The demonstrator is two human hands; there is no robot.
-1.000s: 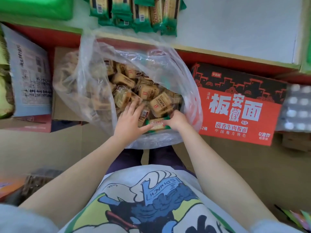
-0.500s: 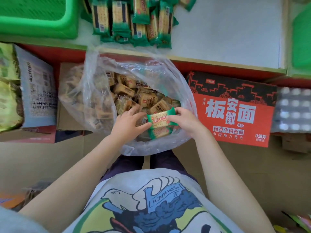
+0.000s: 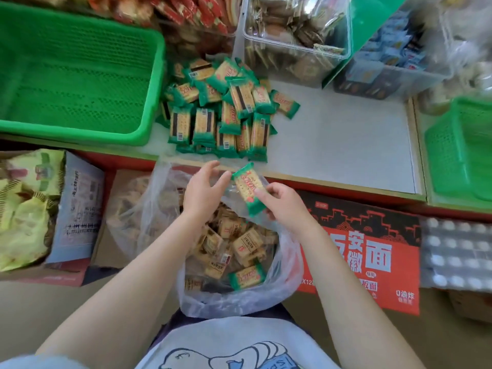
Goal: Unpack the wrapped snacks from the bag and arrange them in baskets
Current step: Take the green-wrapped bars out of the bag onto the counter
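Note:
My right hand [image 3: 286, 206] pinches a green-wrapped cracker pack [image 3: 249, 189] above the open clear plastic bag [image 3: 286, 286]. Close on its left, my left hand [image 3: 202, 190] hovers with spread fingers, its thumb tip near the pack's upper corner. Inside the bag lie several tan-wrapped snacks [image 3: 246, 245] and one more green pack [image 3: 246, 276]. A pile of the same green packs [image 3: 221, 113] covers the white shelf top just beyond my hands. A big green basket [image 3: 74, 73] stands to the pile's left with nothing in it.
A second green basket [image 3: 460, 150] sits at the right edge of the shelf [image 3: 346, 145]. Clear bins of snacks [image 3: 295, 30] line the back. A red noodle carton [image 3: 372, 251], a wrapped tray [image 3: 458, 251] and boxes of yellow packets [image 3: 26, 206] crowd the floor.
My right hand has lifted the green pack up out of the bag toward the shelf edge. My left hand rose with it and opened. The view tilted up, revealing the shelf and baskets.

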